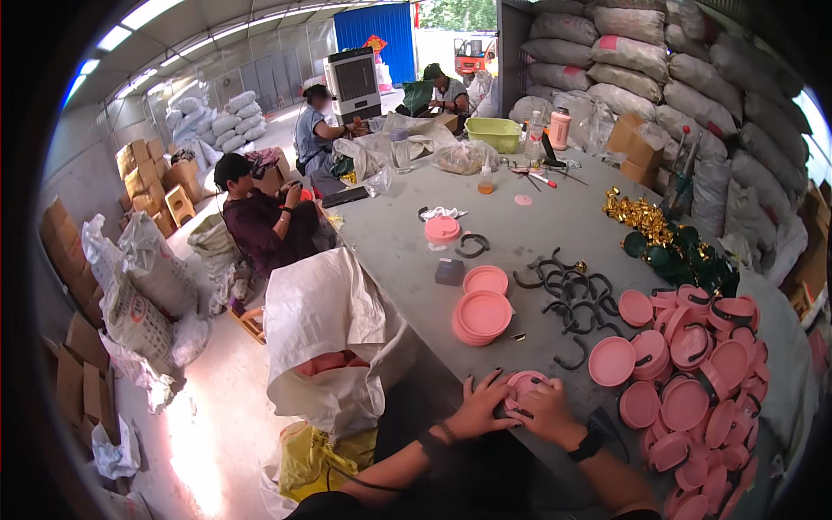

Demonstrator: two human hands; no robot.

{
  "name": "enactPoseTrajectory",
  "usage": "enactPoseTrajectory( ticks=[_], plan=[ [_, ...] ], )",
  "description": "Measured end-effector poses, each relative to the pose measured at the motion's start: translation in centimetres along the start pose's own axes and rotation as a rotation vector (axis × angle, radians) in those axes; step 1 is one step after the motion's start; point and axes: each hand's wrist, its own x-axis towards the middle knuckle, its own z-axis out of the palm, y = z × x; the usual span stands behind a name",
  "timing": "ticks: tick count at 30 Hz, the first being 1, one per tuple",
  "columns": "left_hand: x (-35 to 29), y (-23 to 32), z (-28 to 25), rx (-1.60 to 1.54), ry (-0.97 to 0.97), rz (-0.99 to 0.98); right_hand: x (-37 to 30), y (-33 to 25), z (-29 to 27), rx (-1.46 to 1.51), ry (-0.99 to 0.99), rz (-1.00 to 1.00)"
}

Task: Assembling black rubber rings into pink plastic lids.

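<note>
At the near edge of the table, my left hand and my right hand are closed around a round pink lid. My right fingers press on its top, and my left fingers grip its side. Just beyond my hands stand stacked pink lids, with a small gold piece beside them. Curved black handles lie in a loose heap ahead to the right. A big pile of pink lids, several with black handles on them, spreads to the right of my right hand.
Gold pieces are heaped at the far right of the grey table. A dark block sits by the lid stacks. An open white sack stands left of the table. Three people sit beyond. Stuffed sacks line the right wall.
</note>
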Motion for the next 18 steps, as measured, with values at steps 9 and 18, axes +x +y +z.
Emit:
enactPoseTrajectory(
  ticks=[9,18],
  plan=[
    [-0.1,0.0,-0.3,-0.007,-0.030,-0.037,0.3,-0.6,-0.6,0.015,-0.112,0.089],
    [-0.1,-0.5,-0.1,0.005,-0.034,-0.024,0.3,-1.0,-0.8,-0.009,-0.089,0.111]
  ],
)
